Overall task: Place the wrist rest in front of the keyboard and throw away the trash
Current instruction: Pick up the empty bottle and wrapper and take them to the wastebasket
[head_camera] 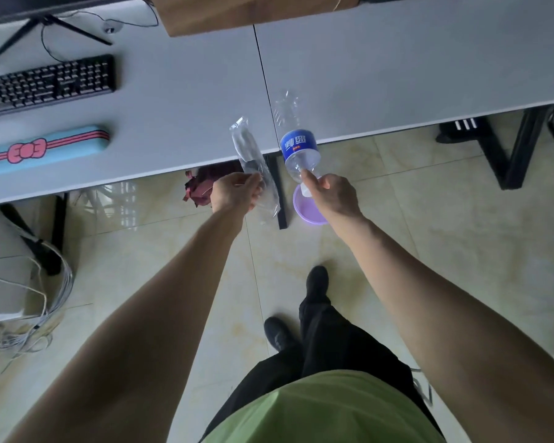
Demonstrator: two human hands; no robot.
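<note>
A blue wrist rest (42,151) with a pink bow lies on the grey desk (179,100), just in front of the black keyboard (47,83). My left hand (235,191) holds a clear plastic wrapper (253,161) beyond the desk's front edge. My right hand (333,193) grips an empty clear bottle (296,145) with a blue label by its neck end, its base pointing away over the desk edge. Directly under my right hand a purple bin (307,209) stands on the floor, partly hidden by the hand.
A crumpled dark red cloth or paper (202,187) lies under the desk edge beside a black desk leg (279,193). A monitor stand (48,25) and a brown cardboard box (237,11) sit at the back. Cables (45,308) pile at the left. My feet (282,334) stand on tile floor.
</note>
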